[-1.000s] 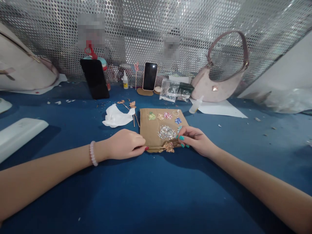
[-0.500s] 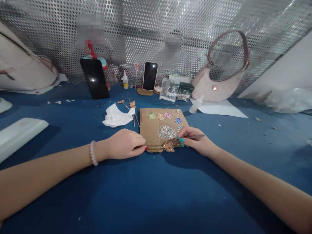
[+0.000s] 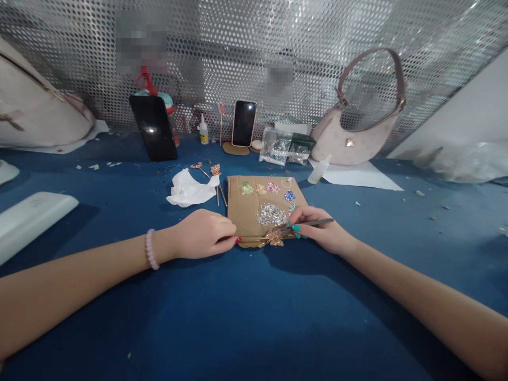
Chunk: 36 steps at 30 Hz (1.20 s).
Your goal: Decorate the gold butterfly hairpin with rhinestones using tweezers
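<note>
My left hand (image 3: pixel 210 235) pinches the thin metal stem of a gold hairpin at the cardboard's left front corner. The hairpin's ornate gold head (image 3: pixel 274 237) lies at the front edge of the cardboard (image 3: pixel 242 211). Closed around dark tweezers (image 3: pixel 319 222), my right hand (image 3: pixel 313 225) holds their tips against or just over that gold head. Behind it lies a heap of clear rhinestones (image 3: pixel 272 214). Smaller piles of green (image 3: pixel 246 188), pink (image 3: pixel 273 187) and blue rhinestones (image 3: pixel 290 196) sit farther back, near a small pale ring (image 3: pixel 286 182).
Crumpled white paper (image 3: pixel 192 189) and more gold hairpins (image 3: pixel 215 169) lie left of the cardboard. A glue bottle (image 3: pixel 319 169) is behind it on the right. Two phones (image 3: pixel 154 127), plastic packets (image 3: pixel 274 146) and a handbag (image 3: pixel 353 140) stand along the perforated metal wall.
The tweezers have tilted slightly in my right hand over the gold head. My left hand stays almost still on the stem.
</note>
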Tool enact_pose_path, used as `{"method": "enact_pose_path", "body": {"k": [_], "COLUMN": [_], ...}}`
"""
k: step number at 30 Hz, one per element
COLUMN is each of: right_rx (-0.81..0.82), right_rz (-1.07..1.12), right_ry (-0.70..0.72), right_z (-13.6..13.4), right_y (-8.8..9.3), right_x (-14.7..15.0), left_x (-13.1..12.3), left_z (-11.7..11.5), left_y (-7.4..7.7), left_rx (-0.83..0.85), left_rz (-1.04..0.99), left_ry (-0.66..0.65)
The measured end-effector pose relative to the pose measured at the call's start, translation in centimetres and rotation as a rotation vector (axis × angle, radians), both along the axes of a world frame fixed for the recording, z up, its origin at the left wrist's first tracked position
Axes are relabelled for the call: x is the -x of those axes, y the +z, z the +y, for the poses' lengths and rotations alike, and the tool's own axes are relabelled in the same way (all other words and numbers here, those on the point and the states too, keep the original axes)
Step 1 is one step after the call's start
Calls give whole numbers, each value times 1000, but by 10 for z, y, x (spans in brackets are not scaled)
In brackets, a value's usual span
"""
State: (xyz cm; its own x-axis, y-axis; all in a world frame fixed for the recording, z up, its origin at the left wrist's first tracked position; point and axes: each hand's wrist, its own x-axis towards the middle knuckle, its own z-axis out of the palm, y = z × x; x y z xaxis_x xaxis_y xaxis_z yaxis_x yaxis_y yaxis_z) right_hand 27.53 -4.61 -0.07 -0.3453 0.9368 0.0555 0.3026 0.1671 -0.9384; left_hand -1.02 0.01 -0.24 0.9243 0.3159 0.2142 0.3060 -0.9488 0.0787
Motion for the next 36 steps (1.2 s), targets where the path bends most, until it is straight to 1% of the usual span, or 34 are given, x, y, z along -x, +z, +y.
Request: {"method": "enact_pose_path", "body": {"k": [6,20,24,27,31,36], "right_rx": [19,42,43,69,117,115], "right_rz": [48,145,157,210,293,289], "right_ry": [-24,5,-37,-76,-81,-85], "right_z": [0,1,1,0,0,-1], "right_y": [-3,-9,-9,-7,-4,-3], "right_x": [-2,-5,-4,-2,2,2], "left_x": [0,0,-1,-1,-1,0], "left_z": [0,0,0,0,0,0], "left_y": [0,0,1,2,1,1], "left_rx": [-5,7,10,10,6,8], "left_rz": [6,6,19,29,36,34], "left_ry": [9,9,37,46,49,49]}}
